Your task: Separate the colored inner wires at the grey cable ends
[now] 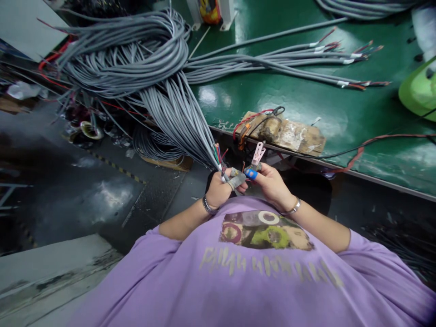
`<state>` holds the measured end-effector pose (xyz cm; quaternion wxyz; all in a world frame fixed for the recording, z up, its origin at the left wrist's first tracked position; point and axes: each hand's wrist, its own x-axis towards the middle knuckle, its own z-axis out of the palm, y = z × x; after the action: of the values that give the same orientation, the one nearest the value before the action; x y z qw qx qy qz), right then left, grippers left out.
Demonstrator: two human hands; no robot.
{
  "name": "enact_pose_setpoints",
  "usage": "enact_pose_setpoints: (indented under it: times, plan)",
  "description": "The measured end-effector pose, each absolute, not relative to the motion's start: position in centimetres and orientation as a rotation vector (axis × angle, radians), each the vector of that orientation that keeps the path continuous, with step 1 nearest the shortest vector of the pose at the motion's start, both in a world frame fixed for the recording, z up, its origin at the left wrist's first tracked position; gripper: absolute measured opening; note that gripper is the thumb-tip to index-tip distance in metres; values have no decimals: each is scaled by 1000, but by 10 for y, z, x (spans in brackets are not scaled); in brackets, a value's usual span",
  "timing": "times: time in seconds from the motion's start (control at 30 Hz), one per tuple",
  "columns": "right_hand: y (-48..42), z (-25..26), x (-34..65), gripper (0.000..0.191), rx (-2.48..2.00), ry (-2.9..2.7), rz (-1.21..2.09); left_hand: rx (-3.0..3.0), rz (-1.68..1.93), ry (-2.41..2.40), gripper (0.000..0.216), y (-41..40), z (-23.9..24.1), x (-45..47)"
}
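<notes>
My left hand (pixel 225 184), grey tape on its fingers, is closed around the end of a grey cable (pixel 213 156) with thin coloured wires (pixel 220 152) fanning out above it. Close beside it, my right hand (pixel 274 184) is closed in a pinch, blue tape round its thumb. A pale pink clothes peg (pixel 259 153) sticks up from the right fingers, handles upward. The fingertips of both hands nearly meet; a thin reddish wire shows between them. What exactly the tips pinch there is too small to make out.
A thick bundle of grey cables (pixel 126 59) hangs over the edge of the green table (pixel 340 109). Stripped cable ends (pixel 347 59) lie across it. A worn wooden block (pixel 293 134) with red and black leads sits at the front edge. A lime-green object (pixel 418 91) stands at right.
</notes>
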<state>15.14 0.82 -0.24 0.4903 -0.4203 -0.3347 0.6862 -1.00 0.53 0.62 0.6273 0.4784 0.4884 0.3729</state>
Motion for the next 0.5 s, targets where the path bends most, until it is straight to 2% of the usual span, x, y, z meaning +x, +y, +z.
enact_pose_setpoints:
  times: [0.5]
  plan:
    - [5, -2, 150, 37, -1027, -761, 1691, 1023, 973, 1162, 35, 3, -1, -9]
